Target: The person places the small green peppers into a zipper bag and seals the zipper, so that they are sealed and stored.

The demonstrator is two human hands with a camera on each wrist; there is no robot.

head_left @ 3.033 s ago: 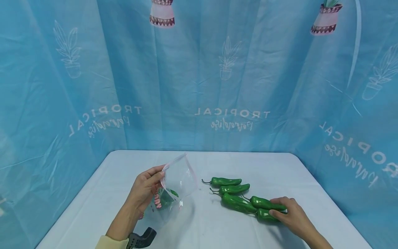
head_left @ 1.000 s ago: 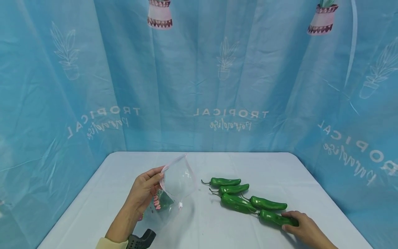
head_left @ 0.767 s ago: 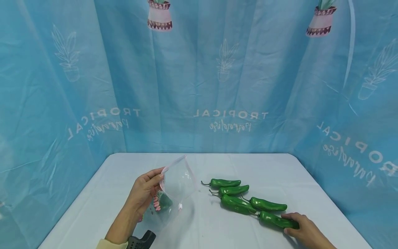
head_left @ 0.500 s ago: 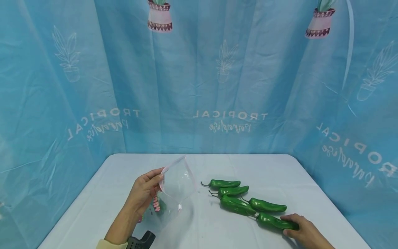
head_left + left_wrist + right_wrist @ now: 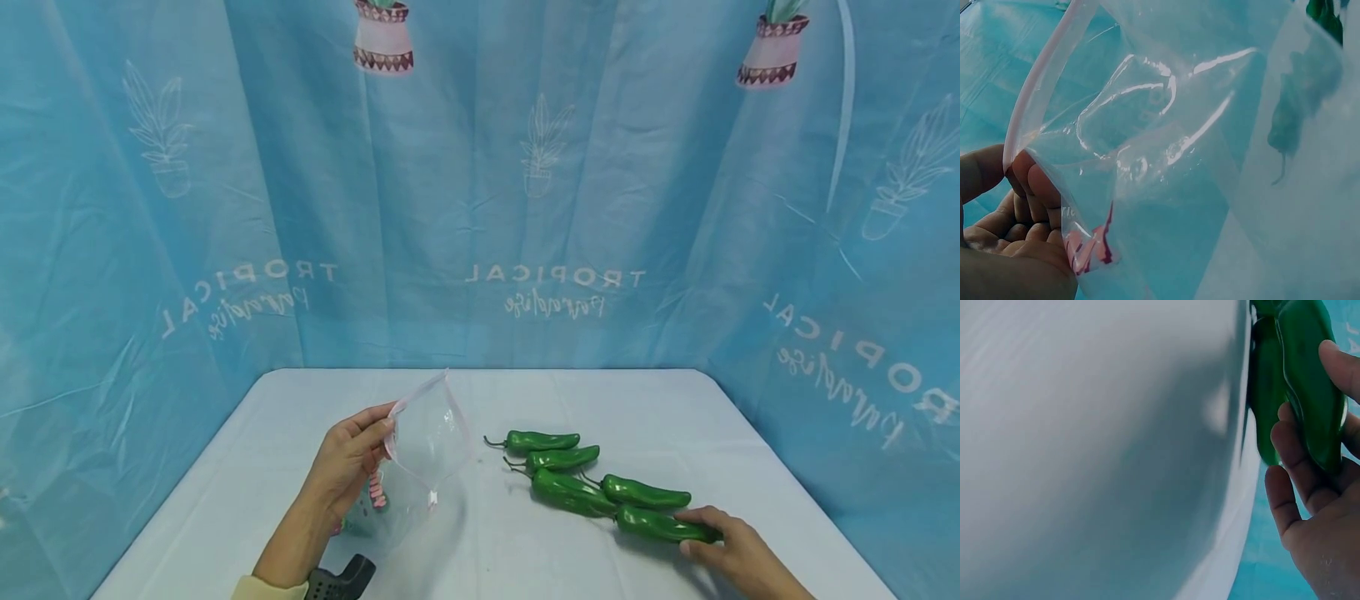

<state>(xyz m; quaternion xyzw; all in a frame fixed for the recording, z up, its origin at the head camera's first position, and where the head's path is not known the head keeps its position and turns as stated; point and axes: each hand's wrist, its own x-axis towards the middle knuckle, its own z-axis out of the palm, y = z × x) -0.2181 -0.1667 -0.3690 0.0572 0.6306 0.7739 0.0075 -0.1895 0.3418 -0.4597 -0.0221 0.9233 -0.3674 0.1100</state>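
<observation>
My left hand (image 5: 347, 458) pinches the pink-edged rim of a clear plastic bag (image 5: 431, 433), whose mouth stands open. Pink lettering (image 5: 1090, 249) shows through the bag's film in the left wrist view. At the right, my right hand (image 5: 731, 546) grips the tip end of the nearest green pepper (image 5: 648, 524) between thumb and fingers. That pepper lies against the end of a larger pepper (image 5: 566, 492) and just in front of another pepper (image 5: 645, 492). In the right wrist view the gripped pepper (image 5: 1313, 375) has the thumb on one side and fingers on the other.
Two more green peppers, one at the back (image 5: 542, 441) and one just in front of it (image 5: 562, 458), lie mid-table with stems to the left. A white cloth covers the table (image 5: 555, 558). Blue printed curtains (image 5: 480, 208) stand behind and at both sides.
Over the last seconds my right hand has moved right along the nearest pepper to its tip end; lately that pepper has shifted slightly. My left hand keeps its place; less green shows through the bag.
</observation>
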